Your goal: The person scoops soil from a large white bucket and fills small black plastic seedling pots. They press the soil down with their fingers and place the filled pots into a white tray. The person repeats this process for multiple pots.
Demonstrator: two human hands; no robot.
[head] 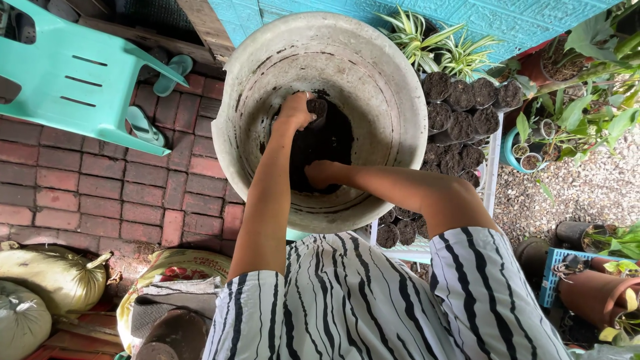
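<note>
a big grey tub (373, 87) is seen from above, its inner wall smeared with dirt, and both bare arms are reached down into it. at its bottom a dark heap of soil (330, 143) is gathered, lying just beyond and between the two hands.

the left hand (295, 110) is placed at the far side of the heap, curled shut around a small black pot (319, 108), whose mouth appears to be turned sideways toward the soil; only part of the pot is shown past the fingers. the right hand (319, 173) is set at the near side of the heap, pressed into the soil with the fingers buried, so whether it is cupped or flat cannot be told. the soil is thus found directly between the hands: to the right of the pot's mouth and just ahead of the right hand, which lies nearer to the bulk of it.

to the right of the tub, a white rack (493, 180) is packed with small soil-filled bags (460, 100). to the left, a turquoise chair (73, 73) is stood on red brick paving (100, 193), and filled sacks (53, 277) are laid at the lower left.
</note>
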